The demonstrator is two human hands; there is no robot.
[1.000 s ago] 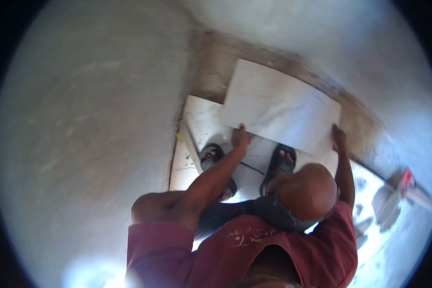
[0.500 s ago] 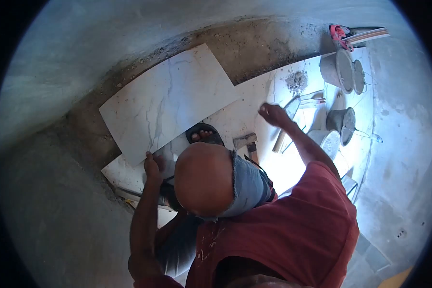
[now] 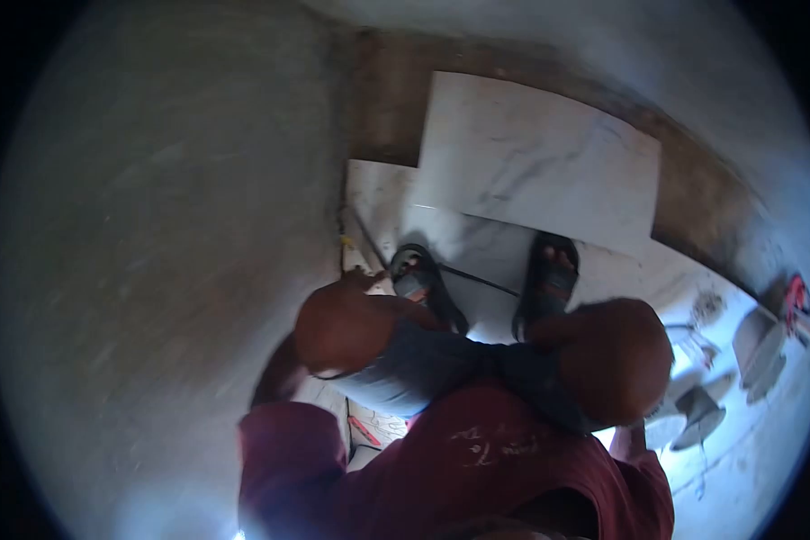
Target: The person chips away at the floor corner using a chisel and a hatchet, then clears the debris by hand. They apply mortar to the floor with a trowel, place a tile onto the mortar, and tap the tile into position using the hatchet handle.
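My left hand [image 3: 362, 277] reaches past my left knee, low near the wall. Its fingers look spread, though motion blurs them. Just beyond it, a long narrow bar [image 3: 369, 236] lies along the wall side of the floor. My right hand is hidden behind my right knee; only part of that forearm shows. In front of my sandals, a large white marble-look tile [image 3: 535, 153] lies at an angle, overlapping the laid tiles [image 3: 380, 184]. A thin dark rod [image 3: 480, 280] stretches across the floor between my feet.
Grey buckets [image 3: 698, 416] stand at the right, with a small heap of rubble [image 3: 708, 308] near them. Bare dirt [image 3: 389, 99] borders the tile along the walls. Something pink [image 3: 796, 295] lies at the far right. A red tool [image 3: 365, 431] is beside my left side.
My view has turned left towards the wall. My left hand has left the big tile's edge and moved down beside my knee. My right hand has gone out of sight.
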